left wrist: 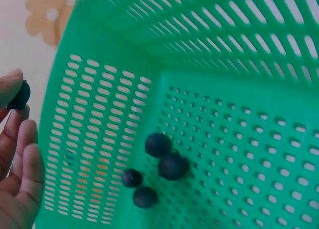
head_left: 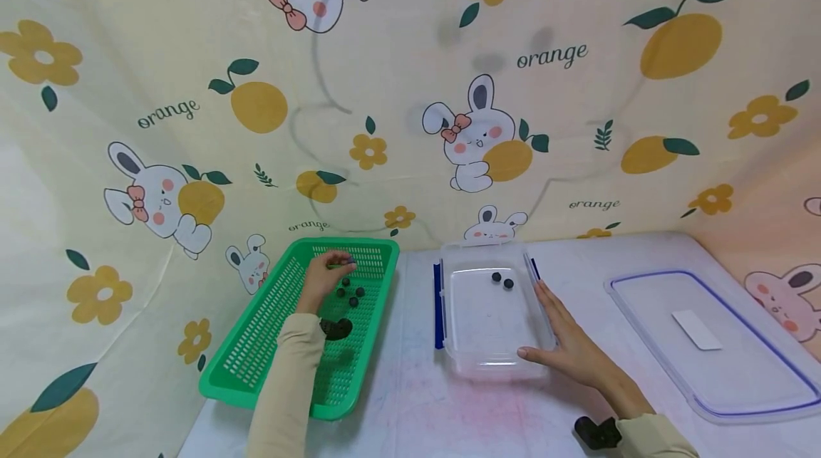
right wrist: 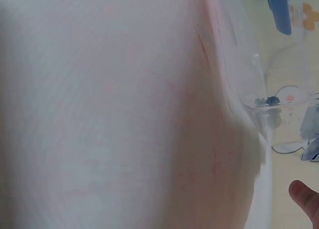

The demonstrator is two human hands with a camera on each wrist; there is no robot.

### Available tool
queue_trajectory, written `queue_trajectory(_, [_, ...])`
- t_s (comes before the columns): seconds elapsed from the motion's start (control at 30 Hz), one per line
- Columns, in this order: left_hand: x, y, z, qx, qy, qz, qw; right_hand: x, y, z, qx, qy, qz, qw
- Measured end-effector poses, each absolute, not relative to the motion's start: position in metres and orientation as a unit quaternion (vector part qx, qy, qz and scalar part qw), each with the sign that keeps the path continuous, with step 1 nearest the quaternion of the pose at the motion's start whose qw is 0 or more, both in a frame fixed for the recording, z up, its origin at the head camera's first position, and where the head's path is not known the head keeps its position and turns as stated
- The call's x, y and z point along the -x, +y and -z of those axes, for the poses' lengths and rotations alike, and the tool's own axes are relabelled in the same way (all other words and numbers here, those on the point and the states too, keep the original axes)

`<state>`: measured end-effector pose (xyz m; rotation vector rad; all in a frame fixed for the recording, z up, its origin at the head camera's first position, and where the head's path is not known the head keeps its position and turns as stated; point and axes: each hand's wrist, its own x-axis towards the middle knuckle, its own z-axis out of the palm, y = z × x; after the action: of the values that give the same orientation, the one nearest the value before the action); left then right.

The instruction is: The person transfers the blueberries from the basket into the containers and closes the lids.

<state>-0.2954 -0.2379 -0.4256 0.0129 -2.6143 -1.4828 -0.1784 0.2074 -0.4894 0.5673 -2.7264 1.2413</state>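
My left hand point(head_left: 323, 281) is over the far part of the green basket point(head_left: 240, 394). Between thumb and fingertip it pinches a dark blueberry point(left wrist: 20, 95), raised above the basket floor in the left wrist view. Several more blueberries point(left wrist: 173, 166) lie loosely grouped on that floor, near the end wall. To the right stands a clear plastic box point(head_left: 490, 365) with two blueberries point(head_left: 508, 284) inside, towards its far end. My right hand point(head_left: 574, 347) rests against the box's right side, fingers extended and thumb at the near corner; only a fingertip point(right wrist: 303, 196) shows in the right wrist view.
A clear lid point(head_left: 648, 344) with a blue seal lies on the white table at the right, bearing a white label point(head_left: 696, 330). Blue side clips point(head_left: 439, 307) hang on the box. A patterned cloth point(head_left: 398, 102) stands behind everything.
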Motion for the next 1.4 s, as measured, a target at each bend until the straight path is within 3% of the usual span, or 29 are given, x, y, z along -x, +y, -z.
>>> queue_trajectory(0.63, [0.278,-0.197,0.385,0.068,-0.819,0.569,0.025,0.175,0.210,0.486,-0.190,-0.893,-0.405,0.053])
queue_trajectory(1.1, [0.275,-0.157,0.377,0.104,-0.799,0.593,-0.001,0.176,0.207,0.488,-0.188,-0.891,-0.410,0.054])
queue_trajectory(1.4, [0.273,-0.129,0.379,0.105,-0.797,0.594,0.011,0.177,0.206,0.490,-0.187,-0.891,-0.410,0.057])
